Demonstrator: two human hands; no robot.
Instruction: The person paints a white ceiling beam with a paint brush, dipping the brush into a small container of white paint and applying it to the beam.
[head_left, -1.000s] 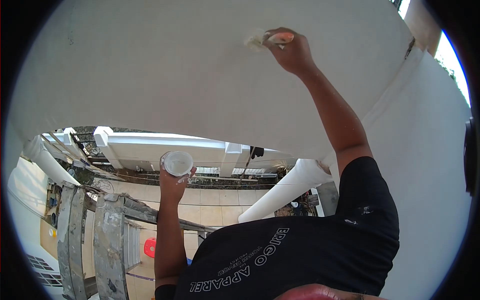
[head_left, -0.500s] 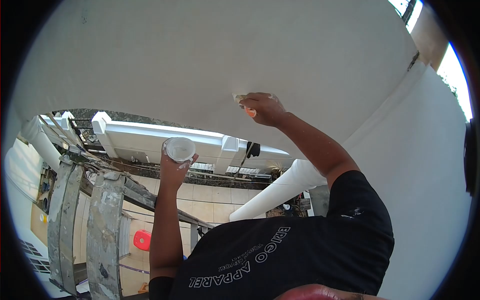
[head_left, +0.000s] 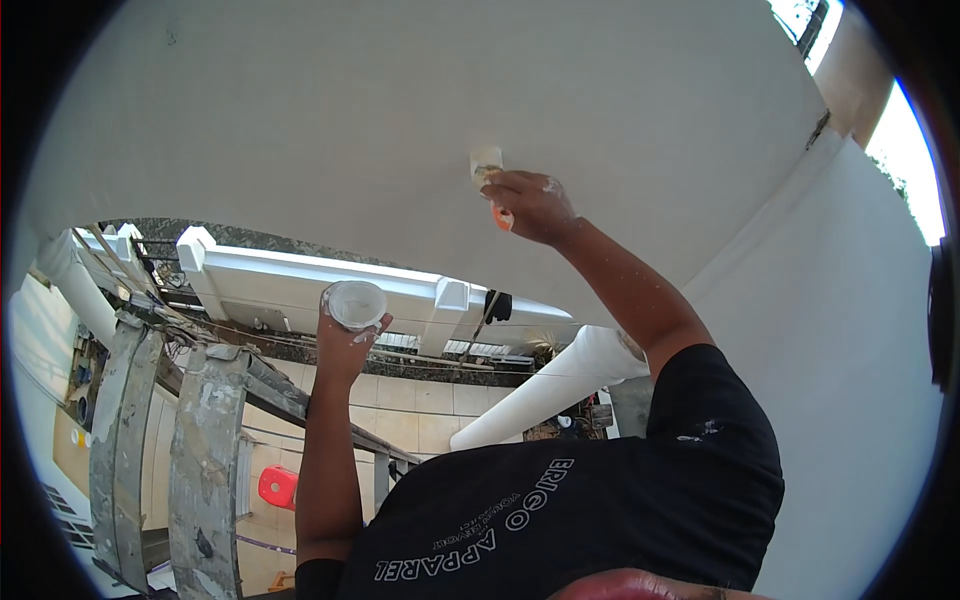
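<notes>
My right hand (head_left: 538, 207) is closed round a paintbrush (head_left: 486, 160) with an orange handle end. The brush's pale, flat bristles press against the off-white overhead surface (head_left: 380, 110). Lower and to the left, my left hand (head_left: 343, 345) grips a small round plastic tub (head_left: 357, 304) with white paint inside. White smears mark the fingers of both hands. The tub is held upright, apart from the brush and below the surface.
Paint-spattered scaffold planks (head_left: 205, 470) stand at the left, with a metal rail beside them. A white column (head_left: 545, 388) slants below my right arm. Far down on the tiled floor is a red stool (head_left: 278, 486). A white boundary wall (head_left: 300, 265) runs behind.
My right hand has turned and shifted slightly, so the bristles now point up and lie higher on the surface. My left hand with the tub has moved only a little.
</notes>
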